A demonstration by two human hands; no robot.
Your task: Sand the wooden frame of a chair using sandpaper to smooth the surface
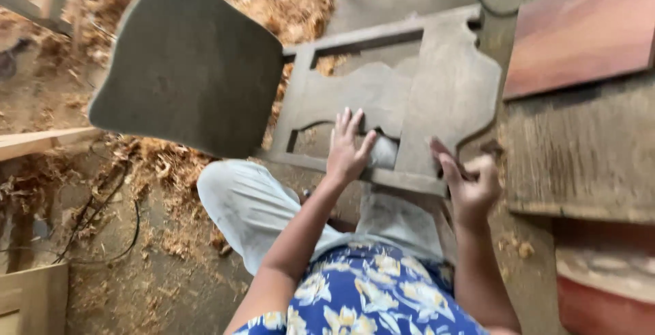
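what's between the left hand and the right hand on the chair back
In the head view, a broad carved upright of the grey wooden chair back lies between the left hand and the right hand.

My left hand [348, 149] lies flat, palm down, fingers together and pointing toward twelve o'clock, thumb spread toward two. Its forearm runs back toward seven o'clock, bare to the elbow. My right hand [471, 183] sits at three o'clock of the left, well apart from it, curled into a loose fist, thumb stretched toward eleven, forearm dropping toward six.
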